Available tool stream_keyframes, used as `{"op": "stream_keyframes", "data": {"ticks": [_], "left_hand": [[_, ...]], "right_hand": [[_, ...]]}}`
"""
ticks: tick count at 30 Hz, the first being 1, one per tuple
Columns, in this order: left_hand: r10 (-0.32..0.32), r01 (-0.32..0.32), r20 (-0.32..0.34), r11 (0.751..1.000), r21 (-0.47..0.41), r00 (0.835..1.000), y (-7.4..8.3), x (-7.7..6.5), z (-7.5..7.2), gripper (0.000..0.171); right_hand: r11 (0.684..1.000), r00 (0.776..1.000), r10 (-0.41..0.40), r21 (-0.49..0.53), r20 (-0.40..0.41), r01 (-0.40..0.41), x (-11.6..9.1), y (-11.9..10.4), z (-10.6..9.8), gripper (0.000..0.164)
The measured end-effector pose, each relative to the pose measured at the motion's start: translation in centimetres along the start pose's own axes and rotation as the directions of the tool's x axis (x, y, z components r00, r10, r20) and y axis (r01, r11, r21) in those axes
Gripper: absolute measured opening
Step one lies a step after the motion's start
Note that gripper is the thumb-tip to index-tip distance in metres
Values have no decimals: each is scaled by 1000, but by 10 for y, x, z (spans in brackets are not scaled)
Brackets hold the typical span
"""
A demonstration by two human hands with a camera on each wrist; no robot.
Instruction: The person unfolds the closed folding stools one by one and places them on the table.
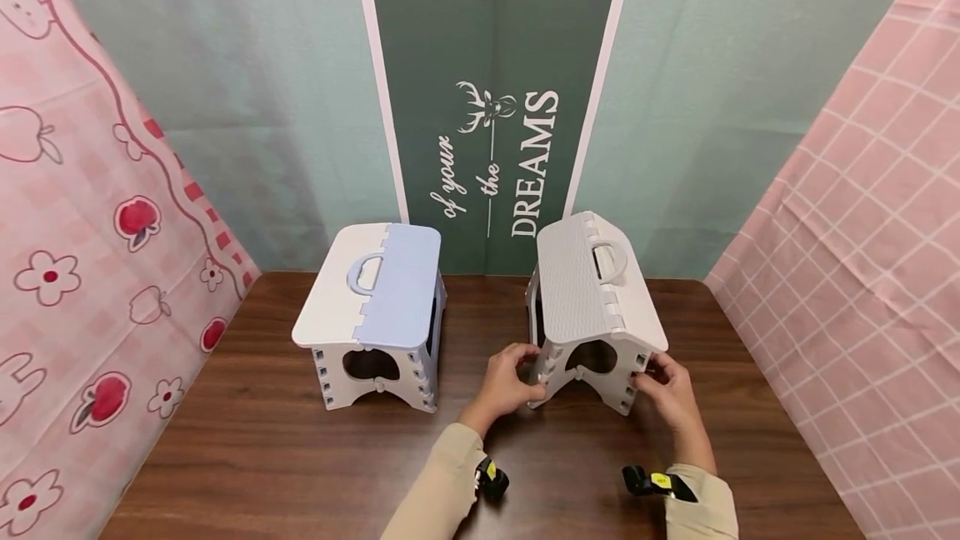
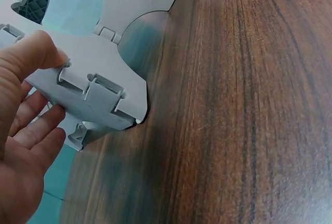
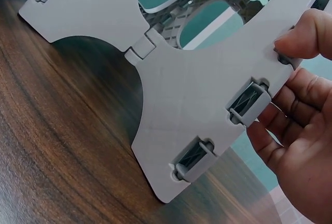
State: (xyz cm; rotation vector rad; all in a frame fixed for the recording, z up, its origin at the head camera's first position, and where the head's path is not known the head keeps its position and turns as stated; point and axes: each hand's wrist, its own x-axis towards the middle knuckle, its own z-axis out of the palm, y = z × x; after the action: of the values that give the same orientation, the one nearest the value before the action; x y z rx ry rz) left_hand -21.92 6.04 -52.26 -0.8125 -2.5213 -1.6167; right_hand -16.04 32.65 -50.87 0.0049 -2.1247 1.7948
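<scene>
A grey and white folding step stool (image 1: 573, 286) stands on the table's right half, its top bent upward along the middle hinge. My left hand (image 1: 508, 386) grips its left front leg edge; in the left wrist view the thumb (image 2: 39, 53) lies on the front panel (image 2: 88, 53) and the fingers curl behind the hinged edge. At the opposite leg edge, my right hand (image 1: 671, 398) pinches the corner, thumb (image 3: 303, 37) in front and fingers behind. The front panel (image 3: 181, 99) has an oval opening and a centre hinge. A carry handle (image 1: 613, 263) sticks up from the top.
Left of it, a blue and white folding stool (image 1: 405, 282) stands unfolded with a flat top. Both rest on a brown wood-grain table (image 1: 300, 473). A green lettered cloth (image 1: 495, 40) hangs behind, with pink cloths (image 1: 67, 273) at the sides.
</scene>
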Motion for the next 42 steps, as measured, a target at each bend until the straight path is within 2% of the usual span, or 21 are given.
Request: {"op": "stream_keyframes", "data": {"ticks": [8, 12, 16, 20, 24, 26, 28, 31, 33, 35, 39, 42], "left_hand": [[16, -16, 4, 1000, -27, 1000, -3, 0, 0, 50], [23, -23, 1, 999, -47, 1000, -3, -1, -2, 49], [37, -37, 13, 999, -18, 999, -1, -2, -6, 52], [58, -58, 27, 998, -14, 998, 2, -4, -12, 59], [116, -116, 8, 993, 6, 993, 4, -6, -14, 59], [136, -136, 3, 990, 39, 991, 7, -7, -16, 58], [141, -141, 7, 986, 92, 990, 12, -8, -19, 55], [108, -111, 29, 973, 201, 994, 25, -9, -27, 49], [88, -98, 47, 950, 295, 995, 31, -10, -32, 47], [67, -88, 69, 921, 379, 995, 37, -9, -36, 45], [61, -101, 98, 869, 484, 993, 49, -7, -43, 44], [80, -119, 98, 850, 513, 992, 61, -4, -50, 43]], "right_hand": [[999, 999, 34, -21, 13, -33, 0, -1, -3, 45], [999, 999, 37, -35, 28, -36, -1, -4, -2, 36], [991, 995, 50, -131, 81, -39, -4, -13, -2, 29], [970, 987, 50, -242, 150, -12, -9, -27, 0, 40], [947, 986, 39, -321, 161, 15, -10, -36, 2, 45], [926, 989, 34, -376, 142, 22, -11, -39, 2, 46], [892, 992, 22, -450, 125, 37, -11, -43, 2, 46], [811, 992, -13, -579, 127, 85, -11, -48, -2, 51], [758, 988, -41, -639, 152, 130, -10, -53, -4, 57], [718, 981, -73, -673, 179, 176, -8, -59, -7, 60], [673, 972, -109, -704, 208, 226, -6, -71, -10, 60], [650, 970, -104, -723, 220, 234, -5, -80, -13, 60]]}}
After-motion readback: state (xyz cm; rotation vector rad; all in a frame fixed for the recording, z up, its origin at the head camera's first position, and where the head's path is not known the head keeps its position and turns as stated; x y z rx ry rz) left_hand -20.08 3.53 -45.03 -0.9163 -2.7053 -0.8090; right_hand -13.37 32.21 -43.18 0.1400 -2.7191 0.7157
